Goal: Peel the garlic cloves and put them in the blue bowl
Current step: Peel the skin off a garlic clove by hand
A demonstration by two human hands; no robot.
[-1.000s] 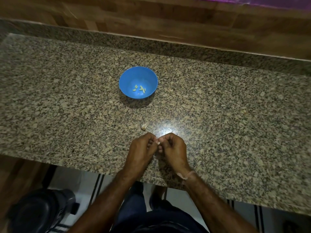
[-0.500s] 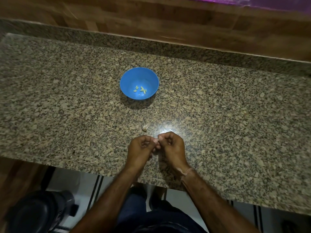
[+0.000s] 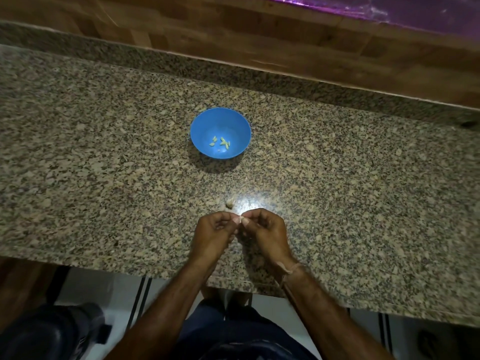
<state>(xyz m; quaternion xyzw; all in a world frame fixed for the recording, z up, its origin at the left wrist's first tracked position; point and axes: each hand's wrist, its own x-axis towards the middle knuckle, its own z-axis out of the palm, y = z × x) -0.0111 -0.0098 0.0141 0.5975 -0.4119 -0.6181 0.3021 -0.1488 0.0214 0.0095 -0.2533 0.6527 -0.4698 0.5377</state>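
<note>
Granite countertop (image 3: 104,178), speckled brown and black, with a bright glare patch just beyond the hands. Wood panelling (image 3: 233,29) runs along the back, and a purple sheet (image 3: 415,9) lies at the top right.

Both hands are over the near edge of the counter, with the fingertips meeting. The left hand (image 3: 215,235) and right hand (image 3: 267,235) are each curled narrow, thumb and forefinger pinching one garlic clove (image 3: 241,219) between them. Only a pale sliver of the clove shows between the fingertips. The rest is hidden, so I cannot tell its long axis or which way its tip points.

A thin band (image 3: 288,268) is on the right wrist.

A loose garlic piece (image 3: 230,202) sits on the counter just beyond the hands, beside the glare and touching neither hand. It is too small and blurred to read its lie.

The blue bowl (image 3: 233,120) stands upright farther back, well apart from the hands. A few peeled cloves (image 3: 220,143) lie in a small cluster on its bottom. They are pale slivers with their long axes at mixed angles.

A dark rounded object (image 3: 52,333) is on the floor at lower left.
</note>
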